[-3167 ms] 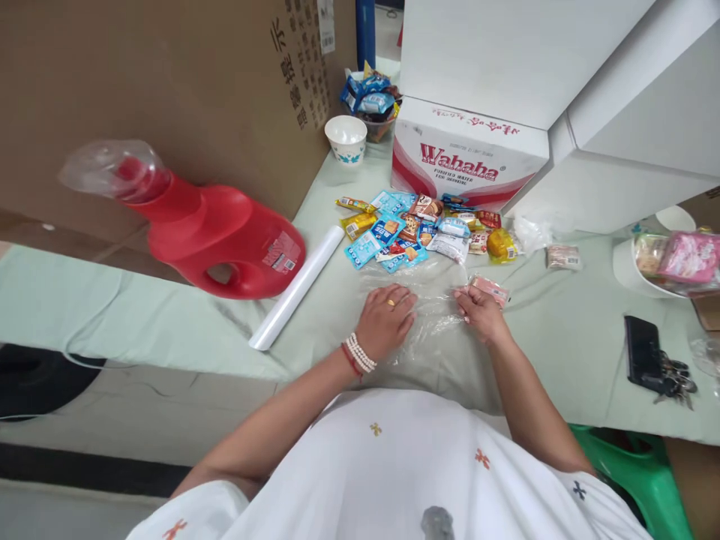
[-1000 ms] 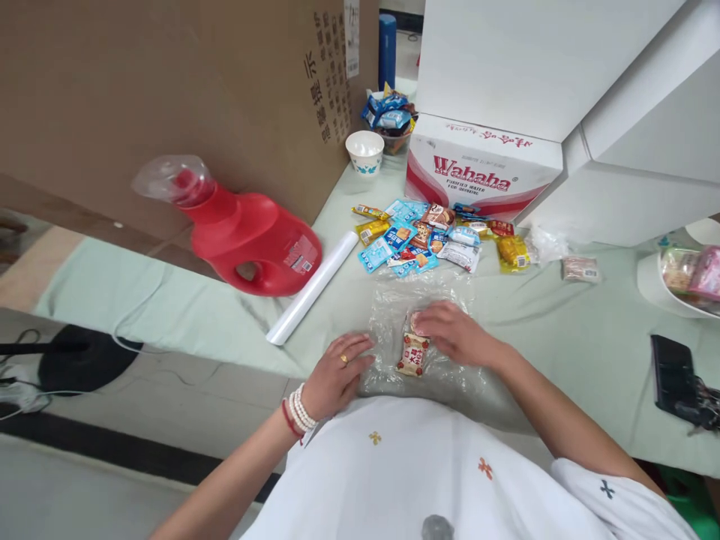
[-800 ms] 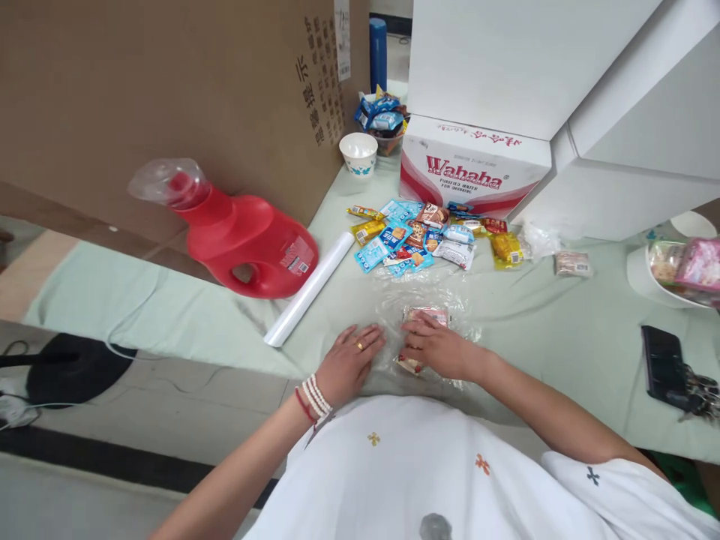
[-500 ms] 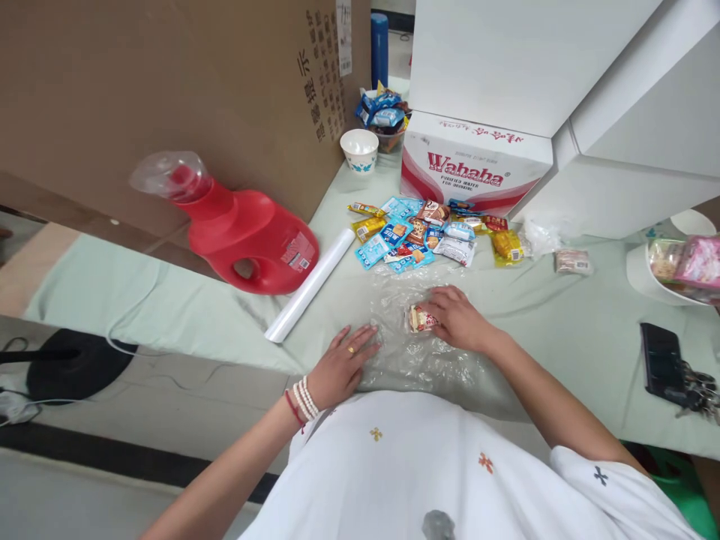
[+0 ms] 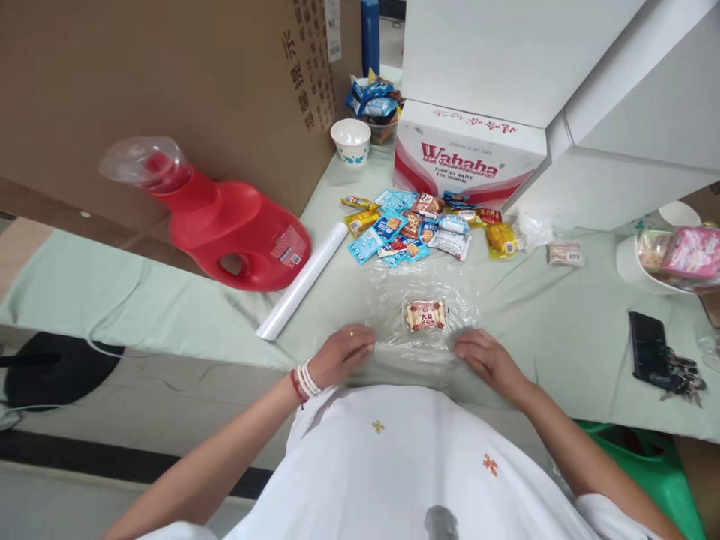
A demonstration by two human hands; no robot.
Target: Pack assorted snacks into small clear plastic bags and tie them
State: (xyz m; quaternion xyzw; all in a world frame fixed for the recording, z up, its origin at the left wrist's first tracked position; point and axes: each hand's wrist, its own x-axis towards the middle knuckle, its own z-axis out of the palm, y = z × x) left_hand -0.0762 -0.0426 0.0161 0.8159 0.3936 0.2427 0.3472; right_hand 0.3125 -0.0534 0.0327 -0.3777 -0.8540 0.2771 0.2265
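A sheet of clear plastic wrap [image 5: 388, 300] lies on the green-covered table in front of me. On its middle rests a small gold snack packet [image 5: 426, 316] with red print. My left hand [image 5: 344, 351] pinches the near left corner of the wrap. The near right corner is between the closed fingers of my right hand [image 5: 489, 360]. Between both hands the near edge of the wrap is drawn straight and appears folded back a little. Neither hand touches the packet.
Beyond the wrap lies a pile of snack packets [image 5: 410, 229]. A white roll [image 5: 304, 281] and a red jug [image 5: 241, 232] are on the left. Behind stand a paper bowl [image 5: 352, 142] and a Wahaha carton [image 5: 469, 157]. At right are a phone [image 5: 646, 346] and keys [image 5: 683, 375].
My right hand has let go of the gold packet and moved down to the wrap's near right corner. My left hand, flat before, now grips the near left corner.
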